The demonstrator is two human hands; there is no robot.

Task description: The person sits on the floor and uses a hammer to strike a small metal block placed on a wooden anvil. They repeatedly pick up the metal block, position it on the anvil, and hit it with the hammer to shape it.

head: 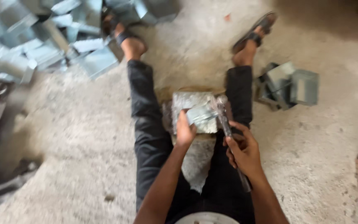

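Person seated on a rough concrete floor [311,137], legs in dark trousers spread out toward the far side, sandals on both feet.

A small folded sheet-metal piece [201,114] is held by the left hand [184,132], fingers wrapped narrowly round its near-left edge. The piece is rested on a flat grey block [189,101] set between the knees.

A hammer [224,122] is gripped in the right hand [242,151], fingers closed round the handle; its head is seen at the far right end of the metal piece, touching or just above it. Blur prevents telling which.

A heap of similar folded metal pieces [50,37] is seen far left, beside the left foot. A smaller stack of grey metal boxes [289,85] lies right of the right leg, near the ankle.
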